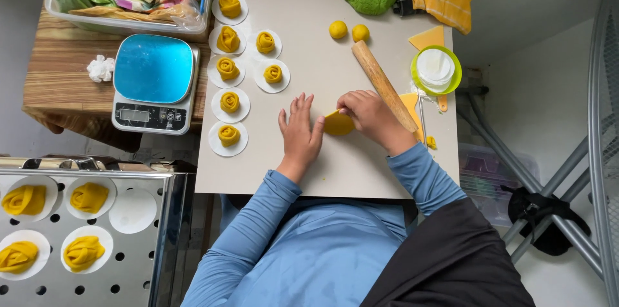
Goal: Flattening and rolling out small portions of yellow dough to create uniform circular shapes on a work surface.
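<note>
Left hand [301,131] flat on worktop [322,171], fingers spread, thumb touching yellow dough disc [337,123]. Right hand [369,115] fingers curled, pinching disc's far edge. Rolling pin [384,85] just beyond right fingers. Two dough balls [349,31] farther out.

Rolling pin [384,85] beside bare board [309,17]

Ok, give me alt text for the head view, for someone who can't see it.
Seen from above, a person's right hand and left hand work a flat yellow dough piece on a beige board. A wooden rolling pin lies beside the right hand; rose-shaped yellow buns on white paper rounds line the board's left edge, by a blue scale.
</note>
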